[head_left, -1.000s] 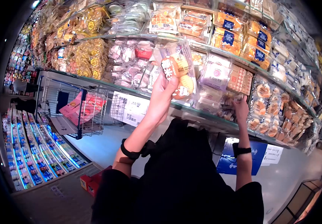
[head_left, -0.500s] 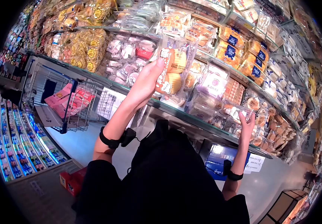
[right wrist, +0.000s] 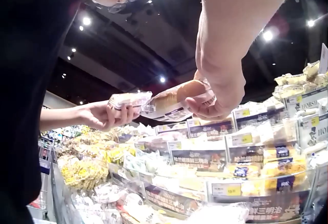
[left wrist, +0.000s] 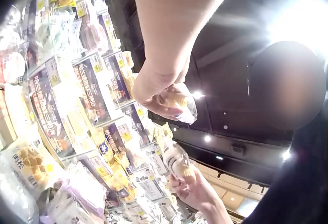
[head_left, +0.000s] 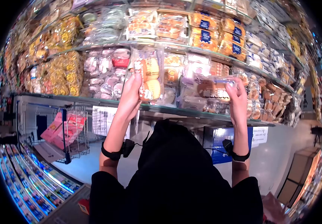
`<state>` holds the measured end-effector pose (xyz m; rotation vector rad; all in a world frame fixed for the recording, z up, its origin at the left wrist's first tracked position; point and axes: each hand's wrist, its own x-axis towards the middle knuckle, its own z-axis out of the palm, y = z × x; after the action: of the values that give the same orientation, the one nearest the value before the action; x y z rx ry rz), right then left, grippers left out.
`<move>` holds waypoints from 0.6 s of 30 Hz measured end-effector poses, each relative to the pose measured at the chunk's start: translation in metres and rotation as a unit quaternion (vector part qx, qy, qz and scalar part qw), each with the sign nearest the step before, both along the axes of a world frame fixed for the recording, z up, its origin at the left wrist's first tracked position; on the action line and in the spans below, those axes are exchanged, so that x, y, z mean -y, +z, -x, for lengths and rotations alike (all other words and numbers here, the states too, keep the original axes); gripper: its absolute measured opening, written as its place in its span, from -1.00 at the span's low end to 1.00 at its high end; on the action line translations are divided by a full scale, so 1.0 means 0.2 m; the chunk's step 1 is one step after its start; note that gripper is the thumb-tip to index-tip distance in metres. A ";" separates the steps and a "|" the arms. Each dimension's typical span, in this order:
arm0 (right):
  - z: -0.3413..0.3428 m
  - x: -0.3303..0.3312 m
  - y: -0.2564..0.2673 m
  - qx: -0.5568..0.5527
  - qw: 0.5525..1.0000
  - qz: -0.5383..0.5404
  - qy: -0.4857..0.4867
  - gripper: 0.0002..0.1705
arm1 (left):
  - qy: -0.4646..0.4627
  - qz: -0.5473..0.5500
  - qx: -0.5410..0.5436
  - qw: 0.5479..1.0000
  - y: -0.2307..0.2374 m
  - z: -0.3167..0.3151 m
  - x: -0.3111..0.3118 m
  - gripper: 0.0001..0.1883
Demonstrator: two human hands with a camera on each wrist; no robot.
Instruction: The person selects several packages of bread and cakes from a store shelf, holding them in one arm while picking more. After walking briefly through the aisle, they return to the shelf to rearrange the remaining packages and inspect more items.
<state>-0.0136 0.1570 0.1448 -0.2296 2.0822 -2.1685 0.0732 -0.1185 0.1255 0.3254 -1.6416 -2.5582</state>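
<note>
My left hand (head_left: 130, 96) grips a clear bag of round buns (head_left: 152, 76) with orange and white print, held upright before the lower shelf. To its right, my right hand (head_left: 238, 98) pinches the right end of a long clear bread packet (head_left: 210, 89), with brown bread and white lettering inside the wrap. This packet lies nearly level over the shelf front. In the right wrist view the bun bag (right wrist: 128, 101) and the bread packet (right wrist: 171, 100) come close end to end. Thumb and fingers close on the bread packet's end there.
Glass-fronted shelves (head_left: 190, 109) full of wrapped breads span the view. Yellow bags (head_left: 58, 76) fill the left part, purple-toned packs (head_left: 105, 80) the middle. A wire shopping cart (head_left: 65, 130) with a pink package stands at left. A blue box (head_left: 220, 153) sits below the shelf.
My right hand has come up from the shelf, bringing the bread packet out and level beside the bun bag. My left hand keeps its grip on the bun bag. The head view has turned.
</note>
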 end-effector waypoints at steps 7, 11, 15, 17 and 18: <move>0.00 0.11 0.13 -0.037 0.993 0.098 0.048 -0.70 | -0.059 -0.064 -0.043 0.995 -0.01 0.02 -0.01 -0.44; 0.01 0.17 0.19 0.003 0.995 0.082 0.059 -0.69 | -0.100 -0.104 -0.116 0.983 0.03 0.03 -0.05 -0.30; 0.01 0.19 0.23 -0.011 0.992 0.086 0.094 -0.63 | -0.130 -0.042 -0.125 0.983 0.08 0.01 -0.06 -0.07; 0.00 0.21 0.22 -0.029 0.989 0.114 0.093 -0.60 | -0.118 -0.031 -0.138 0.983 0.11 0.00 -0.09 -0.06; -0.01 0.22 0.21 -0.045 0.985 0.140 0.087 -0.56 | -0.109 -0.022 -0.149 0.982 0.12 -0.01 -0.10 -0.05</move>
<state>-0.0124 0.1137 0.1873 -0.5251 1.7147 -2.3729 0.0752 -0.0982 0.1493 -0.2416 -1.5864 -2.6360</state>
